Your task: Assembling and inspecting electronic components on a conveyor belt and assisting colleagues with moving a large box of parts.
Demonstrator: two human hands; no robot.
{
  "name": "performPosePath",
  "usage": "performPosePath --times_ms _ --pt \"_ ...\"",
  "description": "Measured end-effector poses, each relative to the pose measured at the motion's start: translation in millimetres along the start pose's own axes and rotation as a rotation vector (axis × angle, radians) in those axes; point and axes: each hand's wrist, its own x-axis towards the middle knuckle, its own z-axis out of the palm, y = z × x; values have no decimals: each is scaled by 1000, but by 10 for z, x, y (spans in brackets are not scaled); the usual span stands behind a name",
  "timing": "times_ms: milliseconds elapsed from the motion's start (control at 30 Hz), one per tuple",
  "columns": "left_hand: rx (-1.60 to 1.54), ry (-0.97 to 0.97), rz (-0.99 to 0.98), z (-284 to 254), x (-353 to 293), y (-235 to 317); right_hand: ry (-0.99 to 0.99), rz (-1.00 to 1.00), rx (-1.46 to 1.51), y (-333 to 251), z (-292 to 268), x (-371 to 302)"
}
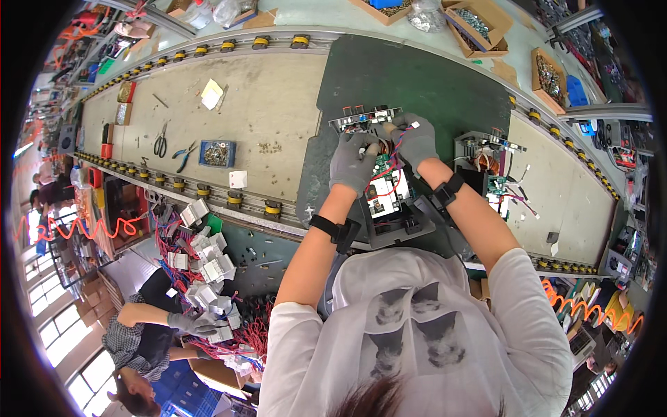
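Both my hands wear grey gloves and work at an electronic unit in front of me. Its black chassis (399,235) holds a green circuit board (381,165) and white parts (386,189). A narrow metal panel (368,119) with sockets stands at its far end. My left hand (353,163) is closed beside the panel's near side; what its fingers hold is hidden. At the panel's right end, my right hand (415,142) pinches red and blue wires (398,147), with a white connector near its fingers. The wires loop down over the board.
Another opened unit (490,163) with loose wires stands to the right. Pliers (185,157), scissors (160,141) and a blue tray of screws (217,153) lie left. Roller rails (235,199) edge the line. A co-worker's gloved hand (194,324) touches wired white parts at lower left.
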Motion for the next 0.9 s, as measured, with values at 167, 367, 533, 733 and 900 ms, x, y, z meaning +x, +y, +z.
performPosePath --times_ms 167,367,533,733,900 --pt "15 10 15 -1 2 -41 100 -191 -414 108 -19 53" --pt "19 8 39 15 13 -115 330 -782 -459 -105 -119 49" --pt "27 38 72 55 24 -162 10 -940 -502 72 -184 285" --pt "6 135 191 100 40 -249 -53 -898 -602 43 -214 325" --pt "-511 110 54 -35 45 -286 42 -906 -543 -154 -277 162"
